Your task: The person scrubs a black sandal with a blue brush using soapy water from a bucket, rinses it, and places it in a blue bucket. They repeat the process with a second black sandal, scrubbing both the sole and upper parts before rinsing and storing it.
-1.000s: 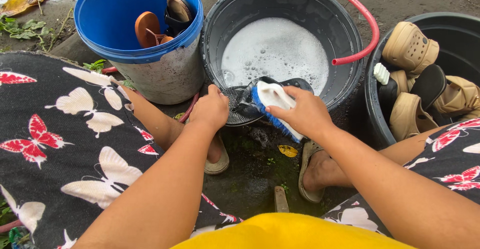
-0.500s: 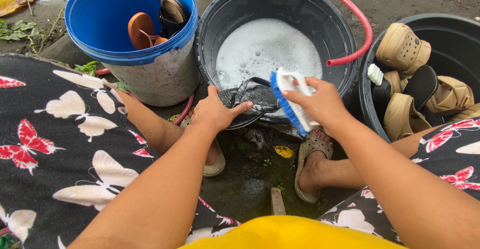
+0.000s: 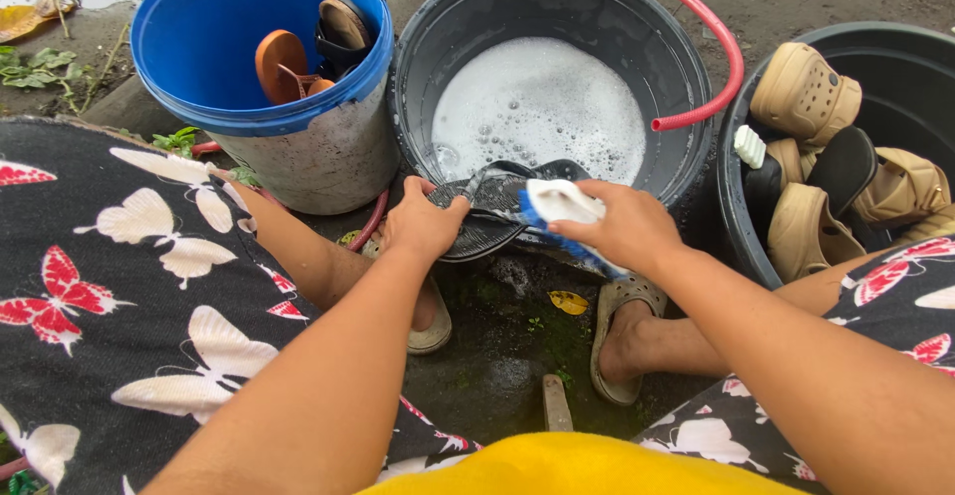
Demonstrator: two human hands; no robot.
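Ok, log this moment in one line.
left hand: holds black sandal | right hand: brush on sandal | over grey tub of suds

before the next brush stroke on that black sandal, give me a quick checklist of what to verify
1. Left hand grips the black rubber flip-flop sandal at its near end: ok.
2. Right hand holds the blue and white scrubbing brush against the sandal: ok.
3. Sandal propped on the rim of the grey plastic basin: ok.
4. Soapy water in the basin within reach: ok.
5. Red hose lying over the basin rim, apart from both hands: ok.
6. Bristles flat on the sole: cannot tell, the hand hides them.
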